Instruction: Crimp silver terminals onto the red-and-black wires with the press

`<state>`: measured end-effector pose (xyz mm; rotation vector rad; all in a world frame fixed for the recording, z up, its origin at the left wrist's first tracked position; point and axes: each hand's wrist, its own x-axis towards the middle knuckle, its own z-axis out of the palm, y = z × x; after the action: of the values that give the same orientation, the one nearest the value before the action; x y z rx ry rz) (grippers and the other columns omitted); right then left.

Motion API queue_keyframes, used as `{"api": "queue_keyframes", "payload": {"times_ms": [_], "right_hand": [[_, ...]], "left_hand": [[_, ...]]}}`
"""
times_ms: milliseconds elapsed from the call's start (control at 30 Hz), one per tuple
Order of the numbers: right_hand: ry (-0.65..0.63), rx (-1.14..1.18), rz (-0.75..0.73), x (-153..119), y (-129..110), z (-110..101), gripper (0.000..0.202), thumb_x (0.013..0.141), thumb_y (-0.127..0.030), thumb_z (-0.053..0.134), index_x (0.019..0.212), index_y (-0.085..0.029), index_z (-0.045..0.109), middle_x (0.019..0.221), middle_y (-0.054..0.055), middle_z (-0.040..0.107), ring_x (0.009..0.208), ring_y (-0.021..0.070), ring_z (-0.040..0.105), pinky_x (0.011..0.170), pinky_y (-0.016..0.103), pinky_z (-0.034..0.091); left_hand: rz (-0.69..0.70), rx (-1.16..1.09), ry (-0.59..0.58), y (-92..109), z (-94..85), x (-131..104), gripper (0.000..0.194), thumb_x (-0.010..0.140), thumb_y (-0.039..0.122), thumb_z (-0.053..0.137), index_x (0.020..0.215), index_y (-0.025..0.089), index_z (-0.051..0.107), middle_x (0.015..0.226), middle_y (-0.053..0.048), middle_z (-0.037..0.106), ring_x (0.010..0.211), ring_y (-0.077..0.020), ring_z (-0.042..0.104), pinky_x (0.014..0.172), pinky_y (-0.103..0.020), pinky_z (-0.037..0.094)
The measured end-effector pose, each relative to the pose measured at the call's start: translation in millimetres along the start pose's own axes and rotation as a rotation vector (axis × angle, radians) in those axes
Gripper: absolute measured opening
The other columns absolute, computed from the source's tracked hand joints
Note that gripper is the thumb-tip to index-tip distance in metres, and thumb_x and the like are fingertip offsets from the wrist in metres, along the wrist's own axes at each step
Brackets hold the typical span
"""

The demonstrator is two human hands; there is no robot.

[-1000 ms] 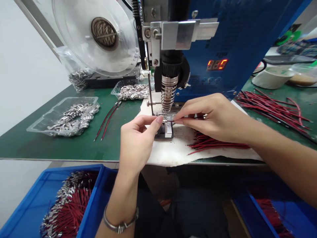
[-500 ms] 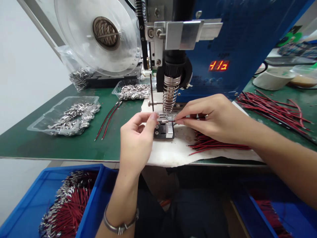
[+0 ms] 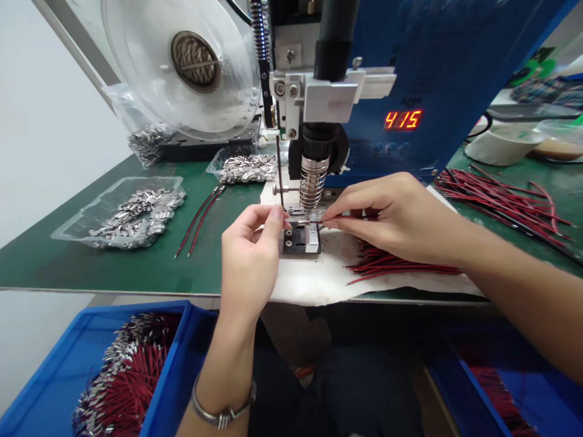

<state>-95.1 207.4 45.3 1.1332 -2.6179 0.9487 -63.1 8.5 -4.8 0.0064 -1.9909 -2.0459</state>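
Note:
My right hand (image 3: 387, 212) is closed in a pinch on a thin dark red wire (image 3: 319, 222), whose end reaches the small black fixture (image 3: 296, 243) under the soldering machine's spring-wrapped tip (image 3: 313, 182). A small silver metal connector (image 3: 301, 223) lies on top of that fixture, in line with the wire. Just left of the fixture, my left hand (image 3: 255, 243) has its thumb and forefinger pressed together; whatever is between them is too small to make out. Beneath my right hand, a bundle of red and black wires (image 3: 396, 267) rests on white paper (image 3: 310, 282).
Clear trays of silver connectors (image 3: 136, 218) stand on the green table (image 3: 200, 267) at left, near two finished-looking wires (image 3: 200, 221). A large clear reel (image 3: 136, 67) is behind. More wires (image 3: 505, 200) lie right. A blue bin (image 3: 182, 328) holds wires with metal ends.
The machine's metal bracket has come down and the spring tip sits slightly lower. My left fingers have shifted a little left, off the connector. My right hand stays in place. The red display reads differently.

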Motion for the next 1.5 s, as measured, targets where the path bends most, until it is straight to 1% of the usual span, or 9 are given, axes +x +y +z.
{"api": "queue_keyframes", "payload": {"times_ms": [167,533,833,967,1100,1233,1500], "right_hand": [[0.002,-0.001,-0.005,-0.6,-0.1,0.1,0.019,0.090,-0.019,0.060,0.091,-0.018,0.079,0.088,0.004,0.078,0.073,0.0169,0.068,0.068,0.029,0.048],[-0.008,0.005,0.009,-0.4,-1.2,0.3,0.018,0.090,-0.019,0.061,0.091,-0.017,0.079,0.088,0.004,0.078,0.072,0.0166,0.067,0.069,0.029,0.048],[0.003,0.011,0.027,-0.2,-2.2,0.7,0.019,0.089,-0.023,0.060,0.086,-0.020,0.078,0.086,0.003,0.078,0.071,0.0182,0.068,0.068,0.031,0.048],[0.004,0.007,0.020,-0.7,-0.7,1.0,0.019,0.090,-0.022,0.060,0.087,-0.019,0.078,0.085,0.002,0.078,0.070,0.0168,0.067,0.068,0.030,0.048],[0.011,0.008,0.012,0.2,0.3,0.8,0.018,0.090,-0.021,0.060,0.088,-0.017,0.078,0.085,0.002,0.078,0.070,0.0160,0.066,0.068,0.029,0.047],[0.005,0.011,0.042,1.0,0.2,1.0,0.018,0.090,-0.023,0.061,0.087,-0.019,0.078,0.084,0.002,0.078,0.068,0.0164,0.066,0.067,0.030,0.047],[0.018,0.004,0.059,0.5,-2.4,1.8,0.019,0.090,-0.023,0.062,0.085,-0.017,0.078,0.080,0.002,0.077,0.065,0.0141,0.063,0.063,0.028,0.044]], "left_hand": [[0.016,-0.025,0.014,-0.2,-0.5,1.3,0.021,0.089,0.034,0.065,0.075,0.019,0.065,0.076,-0.001,0.064,0.054,-0.0079,0.042,0.049,-0.023,0.031],[0.006,-0.049,0.012,-0.3,-0.1,0.9,0.022,0.090,0.035,0.066,0.075,0.018,0.065,0.075,-0.001,0.064,0.053,-0.0077,0.040,0.047,-0.024,0.028],[-0.019,-0.017,0.017,1.5,-0.5,1.4,0.026,0.088,0.038,0.066,0.072,0.019,0.063,0.068,0.001,0.057,0.050,-0.0081,0.037,0.048,-0.025,0.029],[-0.022,-0.020,0.018,1.3,-0.2,1.6,0.026,0.089,0.039,0.065,0.071,0.019,0.063,0.066,0.001,0.055,0.050,-0.0082,0.036,0.048,-0.025,0.029],[-0.023,-0.040,0.006,0.5,-0.2,1.5,0.026,0.089,0.038,0.065,0.072,0.019,0.063,0.064,0.001,0.053,0.048,-0.0076,0.032,0.047,-0.025,0.026],[-0.027,-0.047,-0.004,0.6,-0.8,1.6,0.027,0.089,0.040,0.066,0.072,0.019,0.064,0.063,0.001,0.050,0.048,-0.0078,0.031,0.046,-0.026,0.026],[-0.032,-0.063,-0.001,2.1,-0.1,1.1,0.027,0.090,0.037,0.066,0.070,0.018,0.063,0.061,0.002,0.048,0.047,-0.0073,0.028,0.045,-0.025,0.025]]}}
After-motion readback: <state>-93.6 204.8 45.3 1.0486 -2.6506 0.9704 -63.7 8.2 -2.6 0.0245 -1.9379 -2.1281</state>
